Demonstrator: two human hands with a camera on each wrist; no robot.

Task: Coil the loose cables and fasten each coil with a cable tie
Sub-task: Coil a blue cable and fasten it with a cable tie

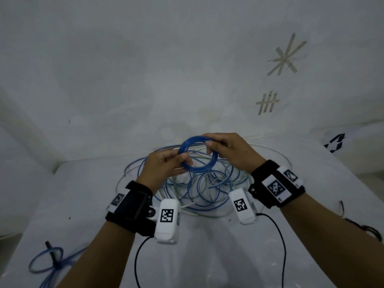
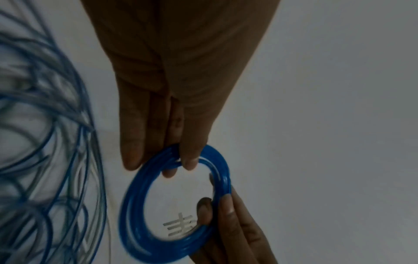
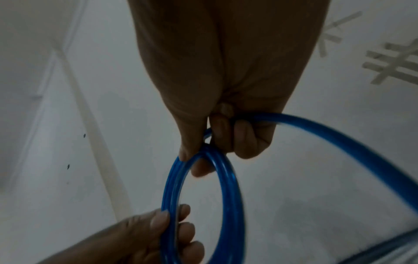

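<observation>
A tight blue cable coil (image 1: 188,144) (image 2: 140,205) (image 3: 228,196) of several turns is held up between both hands above the table. My left hand (image 1: 166,163) (image 2: 181,160) pinches its near rim with thumb and fingers. At the far right rim, my right hand (image 1: 224,148) (image 3: 217,142) grips the coil, and a loose blue strand (image 3: 339,142) runs out of the fist to the right. Below the hands lies a tangle of loose blue and white cables (image 1: 203,188) (image 2: 49,142). No cable tie shows on the held coil.
A tied blue coil (image 1: 47,260) lies at the table's near left beside a dark peg (image 1: 51,249). Black wrist-camera leads (image 1: 278,242) trail toward me. Dark cable ties (image 1: 365,227) lie at the right edge. Tape marks (image 1: 268,102) sit on the white wall behind.
</observation>
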